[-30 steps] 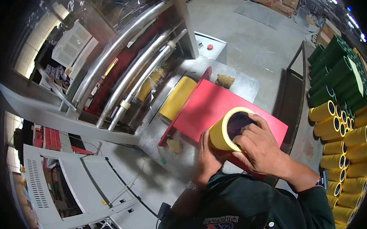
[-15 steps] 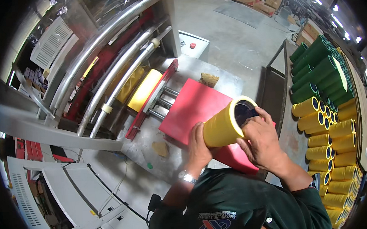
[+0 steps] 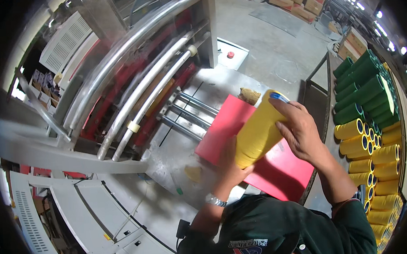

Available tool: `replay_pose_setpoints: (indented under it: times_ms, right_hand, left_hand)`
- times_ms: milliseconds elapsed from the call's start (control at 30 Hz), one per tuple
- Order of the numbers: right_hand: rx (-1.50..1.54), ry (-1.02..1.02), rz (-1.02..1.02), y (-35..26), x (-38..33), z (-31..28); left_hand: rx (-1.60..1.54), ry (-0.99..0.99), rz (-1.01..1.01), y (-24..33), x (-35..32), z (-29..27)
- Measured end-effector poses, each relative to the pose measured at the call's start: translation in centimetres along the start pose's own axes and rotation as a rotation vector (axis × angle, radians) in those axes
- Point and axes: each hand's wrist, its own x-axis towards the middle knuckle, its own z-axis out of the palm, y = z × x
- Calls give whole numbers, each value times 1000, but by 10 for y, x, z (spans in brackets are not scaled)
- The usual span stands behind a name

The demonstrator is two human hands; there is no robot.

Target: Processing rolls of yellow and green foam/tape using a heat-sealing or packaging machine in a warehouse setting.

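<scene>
The yellow roll (image 3: 260,134) tilts over the red block (image 3: 215,135); the right hand's (image 3: 300,129) fingers grip its upper end; the left hand's (image 3: 233,171), blurred, seem wrapped round the lower; probably stiff, smooth, best held at both ends.

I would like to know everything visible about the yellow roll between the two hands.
The yellow roll is a cylinder with a slightly glossy, film-like surface and some blue at its far end. It is held tilted over the red cover. The left hand grips its near part; the right hand holds its far end.
</scene>
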Motion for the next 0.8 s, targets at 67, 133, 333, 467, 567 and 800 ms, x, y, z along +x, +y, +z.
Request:
replay_pose_setpoints:
  times_ms: [67, 133, 333, 467, 567, 800]
  right_hand:
    - [239, 99, -21, 9, 21, 17]
    - [346, 47, 73, 19, 42, 35]
    - [782, 20, 100, 45, 118, 125]
    - [832, -68, 120, 63, 166, 193]
    - [818, -75, 198, 75, 184, 232]
    - [753, -203, 329, 115, 174, 296]
  left_hand:
    - [30, 98, 121, -10, 7, -27]
    - [114, 218, 91, -20, 16, -56]
    - [414, 235, 12, -48, 36, -134]
    - [485, 255, -12, -77, 51, -154]
    - [471, 199, -93, -101, 61, -156]
    - [482, 54, -274, -132, 71, -132]
